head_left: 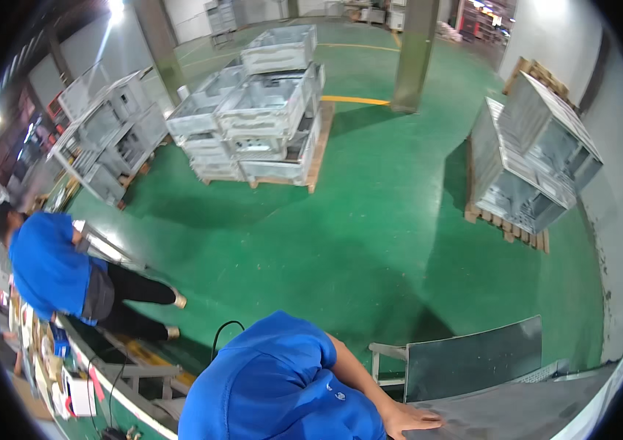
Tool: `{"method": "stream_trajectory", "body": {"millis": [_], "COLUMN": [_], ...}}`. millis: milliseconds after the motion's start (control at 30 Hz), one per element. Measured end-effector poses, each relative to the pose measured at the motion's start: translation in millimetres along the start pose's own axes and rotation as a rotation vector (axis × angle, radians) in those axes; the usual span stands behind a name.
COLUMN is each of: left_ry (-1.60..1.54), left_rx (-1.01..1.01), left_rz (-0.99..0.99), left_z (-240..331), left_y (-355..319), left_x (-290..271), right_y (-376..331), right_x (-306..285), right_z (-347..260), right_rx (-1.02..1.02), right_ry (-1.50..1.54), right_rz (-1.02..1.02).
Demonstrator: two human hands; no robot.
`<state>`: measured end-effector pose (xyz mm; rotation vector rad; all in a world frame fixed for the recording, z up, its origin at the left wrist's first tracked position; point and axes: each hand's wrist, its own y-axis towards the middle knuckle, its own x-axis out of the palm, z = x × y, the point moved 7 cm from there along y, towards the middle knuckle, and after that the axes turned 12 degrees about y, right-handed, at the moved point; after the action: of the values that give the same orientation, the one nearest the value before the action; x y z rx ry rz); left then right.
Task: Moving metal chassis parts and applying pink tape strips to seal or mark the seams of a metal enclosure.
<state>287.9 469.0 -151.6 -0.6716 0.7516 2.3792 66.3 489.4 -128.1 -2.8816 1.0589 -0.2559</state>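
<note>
While most of the view is taken up by a glossy green floor, open, grey, box-shaped frames are seen stacked on a wooden pallet at upper centre. Similar grey box-shaped units are borne by a second pallet at right. At left, a co-worker in a blue shirt is observed, back partly turned. At lower right, a broad, flat, grey sheet is located, with a dark rectangular panel just beyond it. On the sheet's near-left end, the bare left hand is rested, fingers extended, nothing gripped.
</note>
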Motion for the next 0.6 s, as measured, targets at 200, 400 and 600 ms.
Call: {"method": "stream_trajectory", "body": {"millis": [200,400,600], "left_ry": [-0.053,-0.125,-0.174], "left_rx": [0.019,-0.108,-0.105], "left_rz": [0.186,0.276,0.357], "left_z": [3.1,13.8,9.8], "left_y": [-1.7,-4.0,5.5], "left_x": [-8.8,-31.9,-50.7], "right_y": [13.2,15.2,18.7], "right_x": [25.5,11.4,-48.5], "right_z": [2.2,3.6,16.9], "right_rx": [-0.012,-0.020,-0.024], "right_ry": [0.061,0.217,0.521], "right_rz": [-0.213,-0.330,-0.465]}}
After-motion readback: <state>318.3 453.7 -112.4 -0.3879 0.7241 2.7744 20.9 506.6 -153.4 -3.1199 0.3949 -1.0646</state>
